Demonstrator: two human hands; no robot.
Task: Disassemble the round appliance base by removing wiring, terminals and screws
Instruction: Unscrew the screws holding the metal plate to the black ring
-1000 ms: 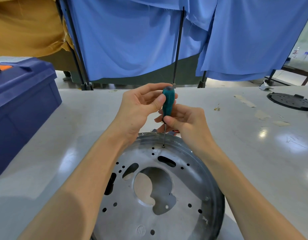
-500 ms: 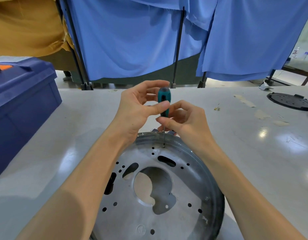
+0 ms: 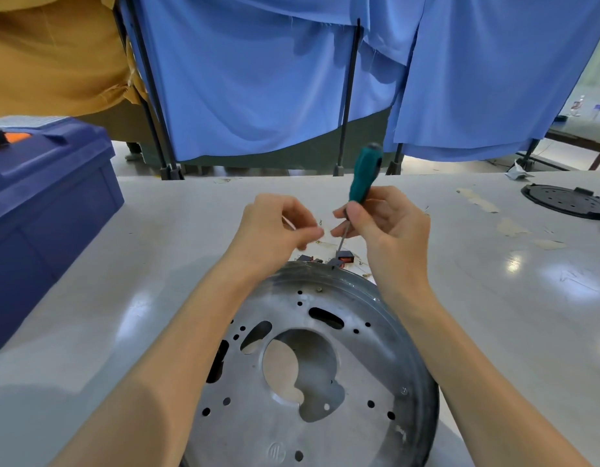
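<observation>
The round metal appliance base (image 3: 329, 392) lies on the table in front of me, full of holes and cut-outs. A small brass screw (image 3: 320, 290) stands up from its far rim area. My right hand (image 3: 389, 230) grips a green-handled screwdriver (image 3: 364, 173), lifted clear of the base with its tip near the base's far edge. My left hand (image 3: 278, 227) hovers beside it with fingers curled and fingertips pinched together; I see nothing held in it, and it is motion-blurred.
Small black-and-red parts (image 3: 345, 257) and loose terminals lie on the table (image 3: 157, 264) just behind the base. A blue toolbox (image 3: 46, 210) stands at the left. A black round plate (image 3: 565, 200) lies at far right. Blue curtains hang behind.
The screwdriver came up off the screw hole and now tilts right in my right hand alone. My left hand let go of the handle and moved left.
</observation>
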